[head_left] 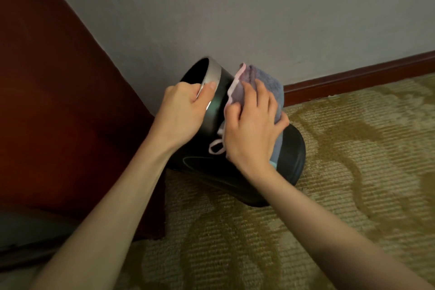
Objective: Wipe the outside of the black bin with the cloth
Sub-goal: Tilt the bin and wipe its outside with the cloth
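Observation:
The black bin [289,155] is tipped to the left on the carpet, its silver-rimmed mouth facing up and left. My left hand [183,110] grips that silver rim, thumb on the outside and fingers inside. A folded blue-grey cloth [270,87] with pink edging and a pink loop lies across the bin's upper side. My right hand [251,127] presses flat on the cloth, fingers spread, holding it against the bin's outer wall. Part of the bin's side is hidden under the cloth and my hands.
A dark red-brown wooden panel [54,101] stands close on the left, touching the bin's lower left. A grey wall [235,19] with a red-brown skirting board [353,77] runs behind. Patterned beige carpet [353,195] spreads to the right and front.

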The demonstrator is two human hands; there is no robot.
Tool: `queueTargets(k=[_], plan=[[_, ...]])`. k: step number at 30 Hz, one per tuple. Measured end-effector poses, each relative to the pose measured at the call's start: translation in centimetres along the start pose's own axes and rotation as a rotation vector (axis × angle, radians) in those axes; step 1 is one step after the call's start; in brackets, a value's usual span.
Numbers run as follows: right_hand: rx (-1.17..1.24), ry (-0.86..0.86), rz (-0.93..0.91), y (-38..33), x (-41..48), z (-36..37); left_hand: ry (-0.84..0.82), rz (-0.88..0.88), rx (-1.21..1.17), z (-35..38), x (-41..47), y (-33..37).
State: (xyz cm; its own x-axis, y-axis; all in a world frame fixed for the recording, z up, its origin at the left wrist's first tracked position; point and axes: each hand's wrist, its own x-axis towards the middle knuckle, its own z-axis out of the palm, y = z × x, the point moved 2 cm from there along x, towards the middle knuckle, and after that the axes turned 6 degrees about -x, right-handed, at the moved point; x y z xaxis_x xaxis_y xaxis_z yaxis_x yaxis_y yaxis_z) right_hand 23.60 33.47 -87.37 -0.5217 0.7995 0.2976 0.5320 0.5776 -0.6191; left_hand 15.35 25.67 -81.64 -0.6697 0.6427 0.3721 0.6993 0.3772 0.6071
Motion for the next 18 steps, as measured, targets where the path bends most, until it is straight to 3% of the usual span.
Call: queueTargets(k=[10, 15, 18], plan=[[0.39, -0.497, 0.249, 2.1, 9.2, 0.3, -0.1, 0.067, -0.096, -0.1, -3.1, 0.9], [0.423, -0.493, 0.274, 2.7, 9.0, 0.8, -0.098, 0.069, -0.111, 0.3, -3.2, 1.3], [0.298, -0.338, 0.245, 2.1, 7.3, -0.3, -0.076, 0.047, -0.095, 0.4, -2.8, 1.3]])
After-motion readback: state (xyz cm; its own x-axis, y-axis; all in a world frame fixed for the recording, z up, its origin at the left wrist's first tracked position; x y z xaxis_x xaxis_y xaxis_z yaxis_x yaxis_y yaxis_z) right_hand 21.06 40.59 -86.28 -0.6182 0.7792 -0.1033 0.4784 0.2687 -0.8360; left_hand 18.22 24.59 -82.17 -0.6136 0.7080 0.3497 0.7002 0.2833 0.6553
